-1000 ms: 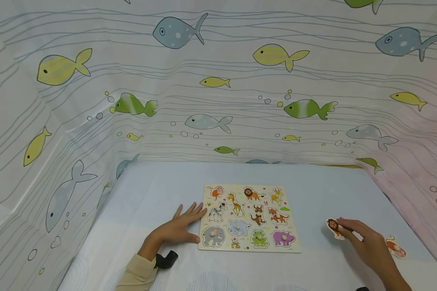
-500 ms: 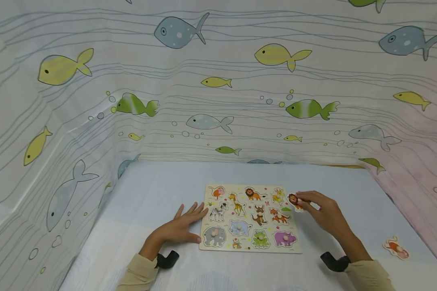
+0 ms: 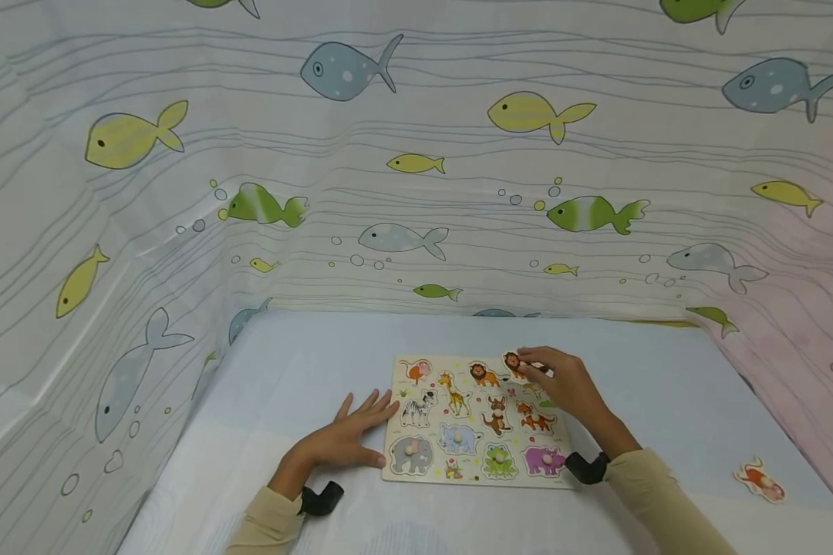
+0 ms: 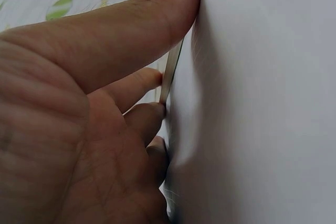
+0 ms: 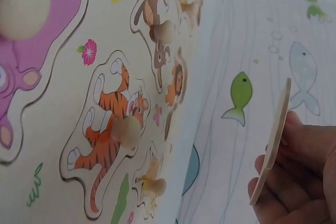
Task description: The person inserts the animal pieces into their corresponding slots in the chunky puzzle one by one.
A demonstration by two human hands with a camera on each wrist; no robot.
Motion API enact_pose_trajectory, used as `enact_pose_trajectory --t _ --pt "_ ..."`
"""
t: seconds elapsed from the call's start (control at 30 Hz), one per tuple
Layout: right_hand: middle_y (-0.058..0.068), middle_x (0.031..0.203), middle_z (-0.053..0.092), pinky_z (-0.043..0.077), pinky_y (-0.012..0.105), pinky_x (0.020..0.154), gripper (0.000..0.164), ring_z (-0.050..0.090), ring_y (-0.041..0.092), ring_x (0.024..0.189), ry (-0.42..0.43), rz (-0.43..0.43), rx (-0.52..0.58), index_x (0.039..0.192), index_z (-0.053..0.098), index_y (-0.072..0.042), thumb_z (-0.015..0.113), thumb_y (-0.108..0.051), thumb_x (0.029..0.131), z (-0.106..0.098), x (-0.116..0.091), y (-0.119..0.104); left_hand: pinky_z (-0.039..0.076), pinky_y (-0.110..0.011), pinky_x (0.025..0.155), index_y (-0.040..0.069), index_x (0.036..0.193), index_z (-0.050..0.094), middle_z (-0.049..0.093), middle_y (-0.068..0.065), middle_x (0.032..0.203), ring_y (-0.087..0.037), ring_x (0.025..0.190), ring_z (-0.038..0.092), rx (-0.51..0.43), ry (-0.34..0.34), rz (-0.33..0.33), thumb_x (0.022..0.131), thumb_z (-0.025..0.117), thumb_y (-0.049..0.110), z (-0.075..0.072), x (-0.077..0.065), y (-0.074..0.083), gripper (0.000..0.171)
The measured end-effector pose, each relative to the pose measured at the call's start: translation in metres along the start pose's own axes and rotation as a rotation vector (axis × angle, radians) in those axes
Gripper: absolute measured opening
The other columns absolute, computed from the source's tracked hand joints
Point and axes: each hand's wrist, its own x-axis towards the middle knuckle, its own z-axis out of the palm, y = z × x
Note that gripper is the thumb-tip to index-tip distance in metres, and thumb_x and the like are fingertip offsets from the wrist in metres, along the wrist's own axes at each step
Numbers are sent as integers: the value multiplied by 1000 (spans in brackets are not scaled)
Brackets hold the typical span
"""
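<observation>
A wooden animal peg puzzle board [image 3: 514, 479] lies flat on the table. My left hand [image 3: 343, 443] rests spread at the board's left side; its fingertips and thumb touch the edge, which the left wrist view shows close up. Between thumb and fingers my right hand [image 3: 565, 381] pinches a lion puzzle piece [image 3: 511, 364], held over the board's upper right, just right of the printed lion [image 3: 483, 374]. In the right wrist view the lion piece [image 5: 273, 145] appears edge-on, apart from the board. Knobbed pieces such as the tiger [image 5: 113, 129] sit in the board.
A loose monkey puzzle piece [image 3: 760, 482] lies on the table [image 3: 666, 416] to the right. Fish-patterned cloth [image 3: 500, 169] rises behind the table and along both sides. Each wrist wears a black strap device.
My right hand has carried the lion piece leftward and away from me, from the table's right side to above the board. My left hand has stayed in place. The view has shifted slightly.
</observation>
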Motion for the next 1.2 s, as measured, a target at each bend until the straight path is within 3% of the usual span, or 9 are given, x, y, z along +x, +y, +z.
enact_pose_trajectory --t 0.17,0.3,0.53,0.77,1.2 --pt "14 120 72 61 30 68 23 73 25 90 -34 4 42 110 75 -2 75 -8 87 10 7 -2 -17 -62 120 13 159 27 10 -9 169 -35 157 -1 1 6 2 80 80 35 1 0 0 97" --pt "13 122 72 62 34 71 22 73 27 95 -63 44 56 110 75 -3 74 -10 89 18 11 -4 -17 -63 120 12 159 27 11 -10 169 -35 157 -1 2 7 5 80 80 35 1 -1 -1 97" --pt "15 129 68 61 40 87 12 67 34 114 -155 138 135 101 72 -6 71 -12 92 26 18 -8 -17 -62 120 14 159 26 11 -9 169 -35 157 -1 9 -1 2 81 79 36 1 -3 -1 97" --pt "16 129 68 61 37 86 12 71 33 109 -180 156 170 102 72 -7 70 -14 93 40 24 0 -17 -61 120 14 159 26 12 -9 168 -35 157 -1 11 4 13 81 79 35 1 -2 -1 97" --pt "15 131 67 60 45 91 10 68 34 113 -244 192 187 100 72 -12 67 -19 95 59 26 9 -17 -60 121 15 159 25 10 -7 169 -33 157 -2 23 -7 1 82 79 34 -1 0 0 96"
